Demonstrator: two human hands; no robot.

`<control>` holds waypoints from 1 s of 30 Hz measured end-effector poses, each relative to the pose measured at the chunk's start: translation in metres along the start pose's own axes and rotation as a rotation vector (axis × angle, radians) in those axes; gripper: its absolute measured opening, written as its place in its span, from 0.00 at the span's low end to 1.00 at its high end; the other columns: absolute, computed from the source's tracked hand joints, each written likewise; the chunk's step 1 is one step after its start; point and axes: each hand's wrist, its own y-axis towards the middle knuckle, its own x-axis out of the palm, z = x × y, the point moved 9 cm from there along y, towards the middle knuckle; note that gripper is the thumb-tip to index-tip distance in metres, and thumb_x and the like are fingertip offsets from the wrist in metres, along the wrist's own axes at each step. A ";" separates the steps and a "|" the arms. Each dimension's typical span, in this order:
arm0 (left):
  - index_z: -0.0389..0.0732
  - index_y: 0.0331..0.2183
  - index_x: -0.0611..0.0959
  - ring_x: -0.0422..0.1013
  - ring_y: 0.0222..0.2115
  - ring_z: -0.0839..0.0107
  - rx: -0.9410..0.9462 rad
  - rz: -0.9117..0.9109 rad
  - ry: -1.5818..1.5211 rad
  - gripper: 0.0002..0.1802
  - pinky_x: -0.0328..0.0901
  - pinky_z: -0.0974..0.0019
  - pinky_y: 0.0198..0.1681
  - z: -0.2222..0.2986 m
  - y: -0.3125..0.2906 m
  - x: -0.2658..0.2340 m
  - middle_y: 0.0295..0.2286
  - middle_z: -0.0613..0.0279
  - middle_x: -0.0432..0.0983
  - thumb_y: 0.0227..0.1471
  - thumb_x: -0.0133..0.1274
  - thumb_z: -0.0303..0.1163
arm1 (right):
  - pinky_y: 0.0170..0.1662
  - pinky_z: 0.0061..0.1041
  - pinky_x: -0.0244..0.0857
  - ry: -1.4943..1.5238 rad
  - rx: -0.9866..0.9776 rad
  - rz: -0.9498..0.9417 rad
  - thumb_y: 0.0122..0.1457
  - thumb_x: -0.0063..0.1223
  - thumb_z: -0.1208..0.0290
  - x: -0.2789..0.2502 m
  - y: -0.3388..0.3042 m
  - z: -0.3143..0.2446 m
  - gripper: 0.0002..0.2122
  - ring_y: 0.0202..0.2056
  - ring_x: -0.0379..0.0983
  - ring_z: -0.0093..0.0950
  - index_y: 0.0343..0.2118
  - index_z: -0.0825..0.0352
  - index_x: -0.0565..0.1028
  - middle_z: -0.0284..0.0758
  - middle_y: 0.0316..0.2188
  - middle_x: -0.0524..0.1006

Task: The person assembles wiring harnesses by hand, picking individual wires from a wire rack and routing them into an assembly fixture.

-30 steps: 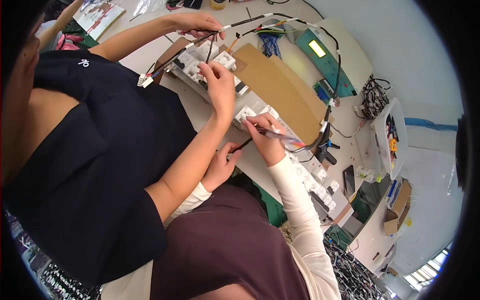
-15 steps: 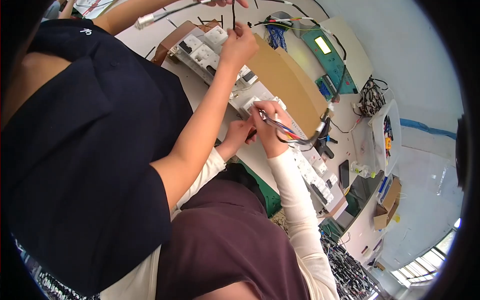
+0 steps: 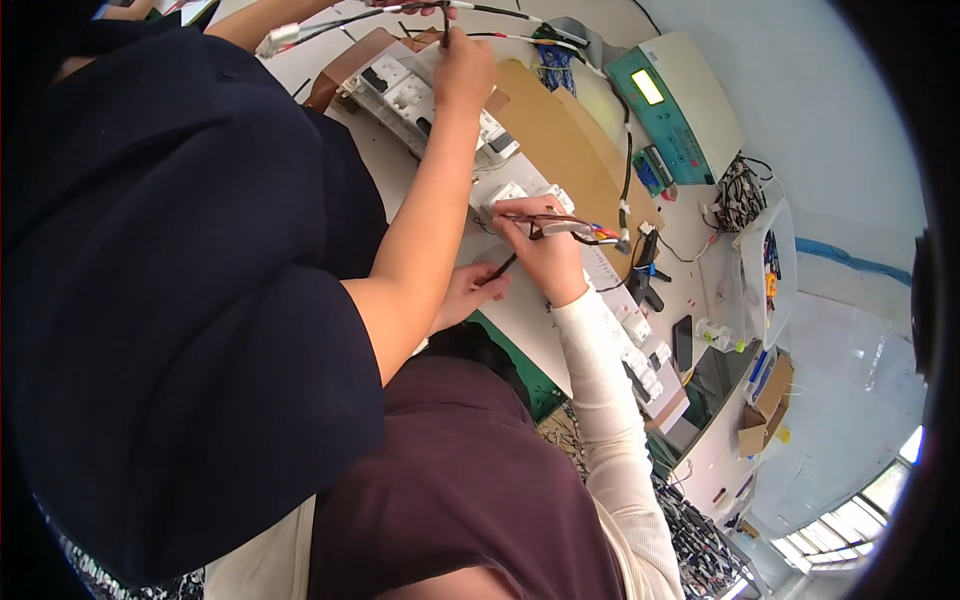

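Observation:
My right hand (image 3: 545, 255), in a white sleeve, pinches a thin bundle of coloured wires (image 3: 575, 228) over a white connector block (image 3: 510, 193) on the bench. My left hand (image 3: 468, 292) lies just below it, partly hidden behind a co-worker's forearm, and holds a thin black wire (image 3: 502, 267). The co-worker in a dark shirt stands close on my left. One of their hands (image 3: 462, 68) grips a black wire above a row of white blocks (image 3: 405, 85). Their other hand is cut off at the top edge.
A brown cardboard sheet (image 3: 560, 130) covers the bench middle. Beyond it stands a teal box with a lit display (image 3: 680, 100). Black pliers (image 3: 645, 272), a dark phone (image 3: 683, 345), a white bin of wires (image 3: 765, 270) and a long wire harness (image 3: 520, 15) lie around.
The co-worker's hand has moved from beside my hands to the far row of white blocks. My right hand stays on the wire bundle, and my left hand has come closer to it.

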 end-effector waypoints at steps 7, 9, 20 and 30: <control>0.33 0.42 0.79 0.74 0.31 0.76 -0.096 0.072 0.184 0.12 0.68 0.73 0.37 -0.040 -0.023 -0.018 0.31 0.64 0.78 0.62 0.51 0.31 | 0.42 0.35 0.69 -0.184 0.036 0.091 0.39 0.71 0.73 -0.011 0.018 0.008 0.23 0.38 0.75 0.40 0.40 0.68 0.74 0.41 0.38 0.77; 0.34 0.42 0.77 0.71 0.28 0.78 -0.168 0.075 0.148 0.11 0.65 0.75 0.33 -0.048 -0.014 -0.018 0.27 0.66 0.75 0.63 0.50 0.32 | 0.43 0.35 0.69 -0.241 -0.054 0.167 0.39 0.70 0.73 -0.014 0.012 0.002 0.22 0.39 0.75 0.42 0.40 0.68 0.74 0.44 0.37 0.76; 0.40 0.25 0.70 0.50 0.16 0.83 -0.157 0.057 -0.280 0.15 0.46 0.75 0.20 0.023 -0.057 0.034 0.16 0.73 0.56 0.65 0.44 0.34 | 0.45 0.36 0.70 -0.568 0.175 0.055 0.48 0.50 0.87 -0.183 -0.100 0.128 0.19 0.43 0.74 0.40 0.40 0.59 0.82 0.38 0.41 0.76; 0.38 0.34 0.74 0.48 0.15 0.86 0.079 0.134 -0.217 0.11 0.42 0.77 0.17 0.147 -0.034 0.098 0.18 0.75 0.57 0.62 0.51 0.36 | 0.43 0.36 0.72 -0.874 -0.091 -0.232 0.52 0.58 0.75 -0.172 -0.087 0.201 0.14 0.43 0.75 0.39 0.44 0.60 0.78 0.36 0.48 0.72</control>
